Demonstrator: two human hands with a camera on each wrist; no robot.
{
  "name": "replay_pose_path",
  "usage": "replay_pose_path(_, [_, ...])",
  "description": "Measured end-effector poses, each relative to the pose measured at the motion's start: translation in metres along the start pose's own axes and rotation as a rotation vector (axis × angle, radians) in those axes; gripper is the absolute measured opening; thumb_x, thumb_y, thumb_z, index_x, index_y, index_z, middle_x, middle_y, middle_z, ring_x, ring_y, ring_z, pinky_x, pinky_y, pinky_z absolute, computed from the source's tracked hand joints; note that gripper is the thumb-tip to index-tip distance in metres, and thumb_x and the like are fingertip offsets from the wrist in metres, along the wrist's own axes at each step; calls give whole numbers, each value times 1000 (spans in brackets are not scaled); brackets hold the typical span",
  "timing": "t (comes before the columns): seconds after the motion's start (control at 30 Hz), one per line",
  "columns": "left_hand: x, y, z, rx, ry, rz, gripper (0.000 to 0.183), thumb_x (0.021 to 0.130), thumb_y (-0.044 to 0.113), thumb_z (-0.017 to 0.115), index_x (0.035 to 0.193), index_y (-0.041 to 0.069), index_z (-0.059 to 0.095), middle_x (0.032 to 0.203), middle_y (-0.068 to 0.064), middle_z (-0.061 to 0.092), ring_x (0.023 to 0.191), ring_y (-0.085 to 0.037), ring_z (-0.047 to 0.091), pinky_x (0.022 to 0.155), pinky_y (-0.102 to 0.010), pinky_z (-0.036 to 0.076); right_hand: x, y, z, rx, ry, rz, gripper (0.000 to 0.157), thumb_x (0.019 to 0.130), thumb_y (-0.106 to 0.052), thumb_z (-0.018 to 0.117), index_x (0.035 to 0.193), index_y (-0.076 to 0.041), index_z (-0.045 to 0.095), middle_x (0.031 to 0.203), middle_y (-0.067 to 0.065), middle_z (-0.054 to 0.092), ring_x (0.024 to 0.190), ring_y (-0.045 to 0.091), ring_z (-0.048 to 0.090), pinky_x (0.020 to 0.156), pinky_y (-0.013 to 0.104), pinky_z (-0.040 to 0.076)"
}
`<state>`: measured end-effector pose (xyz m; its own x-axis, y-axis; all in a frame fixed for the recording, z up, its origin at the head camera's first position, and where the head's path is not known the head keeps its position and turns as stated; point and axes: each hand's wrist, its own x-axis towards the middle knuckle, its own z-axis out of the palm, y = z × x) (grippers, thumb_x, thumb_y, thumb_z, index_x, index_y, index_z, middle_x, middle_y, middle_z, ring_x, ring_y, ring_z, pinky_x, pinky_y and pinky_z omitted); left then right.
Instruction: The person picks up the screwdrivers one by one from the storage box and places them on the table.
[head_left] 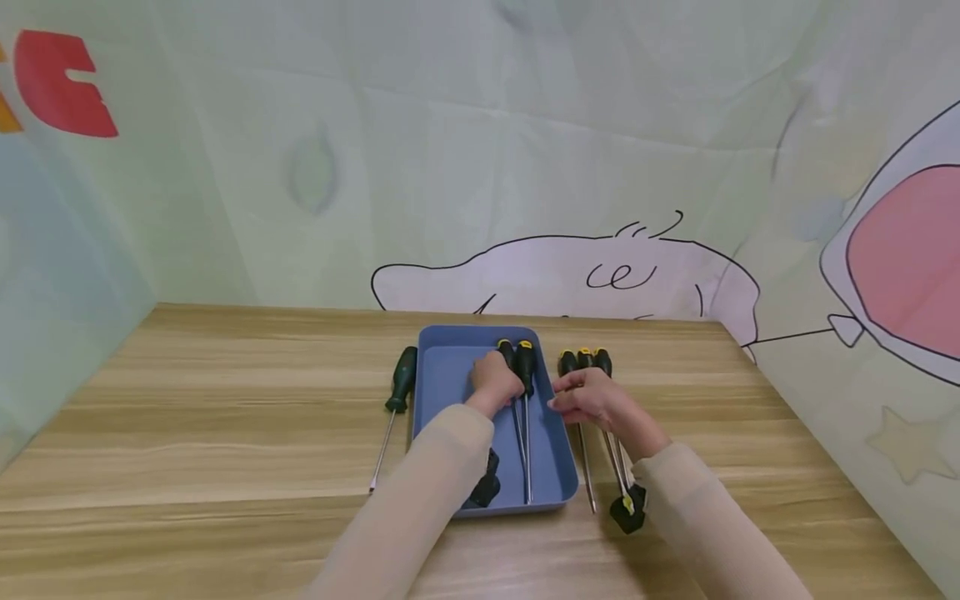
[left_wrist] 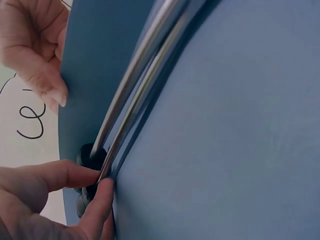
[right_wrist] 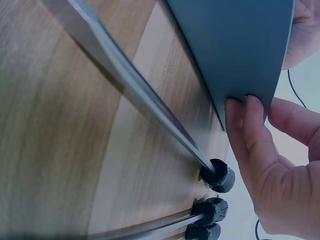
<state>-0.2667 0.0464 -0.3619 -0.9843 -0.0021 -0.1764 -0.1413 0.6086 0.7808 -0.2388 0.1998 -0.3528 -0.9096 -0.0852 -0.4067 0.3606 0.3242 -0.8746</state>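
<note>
My left hand (head_left: 495, 382) reaches into a blue rectangular tray (head_left: 450, 379) and pinches a screwdriver (head_left: 507, 353) where its black handle meets the steel shaft. Thumb and finger close on that spot in the left wrist view. Right beside it in the tray lies another screwdriver (head_left: 526, 367), with a yellow-ended black handle; both shafts point toward me. My right hand (head_left: 596, 402) grips the tray's right wall, two fingertips (right_wrist: 254, 107) against its outer face and the thumb at the rim. A black object (head_left: 486, 485) in the tray is partly hidden by my left sleeve.
Three more screwdrivers (head_left: 585, 358) with yellow-ended black handles lie right of the tray, under and beside my right hand. Near their tips is a black piece (head_left: 628, 512). A dark green-handled screwdriver (head_left: 402, 379) lies left of the tray on the wooden table (head_left: 225, 433). A printed cloth (head_left: 300, 208) hangs behind.
</note>
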Motion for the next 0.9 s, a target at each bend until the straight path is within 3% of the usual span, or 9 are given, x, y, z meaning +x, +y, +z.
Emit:
replay_pose_path(0.13, [0, -1, 2, 1, 18, 20, 47, 70, 1, 74, 112, -12, 56, 108, -29, 49, 66, -27, 53, 44, -22, 44, 0, -1, 1, -5, -1, -3, 40, 82, 9, 61, 119, 15, 49, 95, 17, 58, 76, 21, 64, 72, 34, 54])
replay_pose_path(0.33, [-2, -4, 2, 22, 22, 68, 45, 71, 0, 71, 111, -13, 54, 106, -30, 53, 43, -14, 50, 41, -20, 44, 0, -1, 1, -9, 5, 7, 38, 82, 9, 61, 118, 14, 50, 93, 15, 59, 76, 19, 64, 72, 34, 55])
replay_pose_path(0.57, [-4, -4, -1, 26, -32, 87, 44, 77, 0, 65, 115, -14, 49, 100, -29, 59, 38, -11, 46, 39, -20, 43, 0, -1, 0, -3, 4, 10, 37, 82, 9, 61, 117, 14, 51, 92, 15, 59, 75, 18, 64, 71, 33, 55])
replay_pose_path(0.9, [2, -11, -8, -237, -176, -6, 44, 78, -9, 56, 121, -10, 44, 103, -24, 52, 58, -22, 57, 55, -31, 54, -1, -2, 0, 2, 4, 22, 37, 82, 9, 61, 117, 13, 51, 92, 15, 59, 76, 19, 64, 72, 33, 55])
